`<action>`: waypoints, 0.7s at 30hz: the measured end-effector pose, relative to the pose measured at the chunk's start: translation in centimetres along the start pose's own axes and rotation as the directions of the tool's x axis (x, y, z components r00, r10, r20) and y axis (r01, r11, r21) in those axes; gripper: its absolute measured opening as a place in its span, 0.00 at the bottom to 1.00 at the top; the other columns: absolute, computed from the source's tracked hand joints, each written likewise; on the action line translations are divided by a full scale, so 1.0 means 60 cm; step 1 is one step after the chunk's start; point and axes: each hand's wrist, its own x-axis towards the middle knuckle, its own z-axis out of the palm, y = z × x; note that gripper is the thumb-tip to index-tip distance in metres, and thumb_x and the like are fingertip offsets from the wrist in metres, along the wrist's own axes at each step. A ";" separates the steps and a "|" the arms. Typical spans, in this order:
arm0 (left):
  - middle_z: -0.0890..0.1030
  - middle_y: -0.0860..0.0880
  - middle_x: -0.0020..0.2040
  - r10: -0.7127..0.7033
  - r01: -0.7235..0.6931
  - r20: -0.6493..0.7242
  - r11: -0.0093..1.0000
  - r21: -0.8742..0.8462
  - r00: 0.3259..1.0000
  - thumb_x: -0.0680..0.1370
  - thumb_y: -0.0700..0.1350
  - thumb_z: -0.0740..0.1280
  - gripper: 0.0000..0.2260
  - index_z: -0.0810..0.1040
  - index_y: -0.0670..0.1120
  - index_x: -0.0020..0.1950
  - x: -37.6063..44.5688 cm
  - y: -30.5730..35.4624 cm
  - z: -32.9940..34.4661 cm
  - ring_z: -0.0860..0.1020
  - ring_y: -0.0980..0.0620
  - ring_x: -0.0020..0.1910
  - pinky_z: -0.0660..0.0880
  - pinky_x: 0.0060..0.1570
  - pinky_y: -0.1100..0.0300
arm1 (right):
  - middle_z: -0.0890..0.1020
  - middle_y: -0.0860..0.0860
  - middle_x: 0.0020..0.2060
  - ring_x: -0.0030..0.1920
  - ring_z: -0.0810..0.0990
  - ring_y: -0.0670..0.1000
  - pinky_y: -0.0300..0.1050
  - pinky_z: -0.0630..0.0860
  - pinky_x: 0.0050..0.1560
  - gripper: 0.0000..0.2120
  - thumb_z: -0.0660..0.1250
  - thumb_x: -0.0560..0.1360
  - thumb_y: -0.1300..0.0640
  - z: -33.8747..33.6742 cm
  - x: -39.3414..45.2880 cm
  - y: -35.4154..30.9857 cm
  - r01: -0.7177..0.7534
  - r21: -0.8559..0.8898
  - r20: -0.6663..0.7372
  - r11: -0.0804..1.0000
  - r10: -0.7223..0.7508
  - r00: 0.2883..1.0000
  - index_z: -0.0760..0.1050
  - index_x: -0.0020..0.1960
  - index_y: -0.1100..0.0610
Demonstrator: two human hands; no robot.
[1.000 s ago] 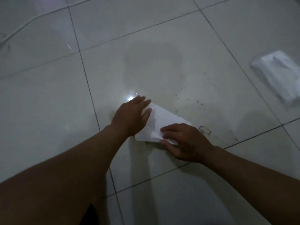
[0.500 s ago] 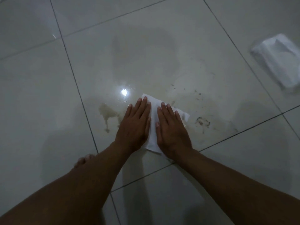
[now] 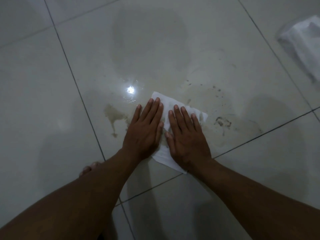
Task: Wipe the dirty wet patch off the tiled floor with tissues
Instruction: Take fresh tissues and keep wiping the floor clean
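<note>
You are pressing the white tissue [image 3: 168, 108] flat on the tiled floor [image 3: 43, 94], its long axis running from far-left to near-right. Your left hand [image 3: 144, 130] and right hand [image 3: 187, 138] are lying open on it, palms down, side by side, covering most of it. The brownish wet patch [image 3: 116, 115] is showing just left of your left hand.
</note>
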 end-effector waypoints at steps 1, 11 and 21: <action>0.52 0.42 0.80 0.000 0.000 -0.001 1.000 0.002 1.000 0.84 0.49 0.47 0.25 0.54 0.39 0.79 0.000 0.000 0.000 0.48 0.47 0.80 0.49 0.78 0.45 | 0.50 0.57 0.79 0.79 0.45 0.54 0.58 0.50 0.77 0.30 0.48 0.83 0.45 0.000 0.000 0.000 -0.003 -0.001 -0.002 1.000 0.003 1.000 0.49 0.79 0.59; 0.53 0.41 0.80 0.007 -0.007 -0.040 1.000 -0.007 0.999 0.84 0.48 0.48 0.25 0.55 0.39 0.79 0.001 -0.006 0.003 0.49 0.46 0.80 0.49 0.78 0.47 | 0.50 0.54 0.79 0.79 0.45 0.55 0.62 0.50 0.75 0.28 0.49 0.83 0.47 0.004 0.006 -0.020 -0.063 -0.007 -0.066 0.998 0.063 0.996 0.51 0.80 0.55; 0.68 0.42 0.75 0.015 -0.016 -0.124 1.000 -0.011 0.992 0.83 0.50 0.53 0.22 0.67 0.43 0.74 0.034 0.022 -0.023 0.63 0.45 0.76 0.59 0.73 0.42 | 0.66 0.54 0.75 0.75 0.63 0.53 0.57 0.62 0.71 0.24 0.55 0.81 0.50 -0.023 0.007 0.017 -0.033 0.137 -0.198 0.990 0.060 0.978 0.64 0.75 0.55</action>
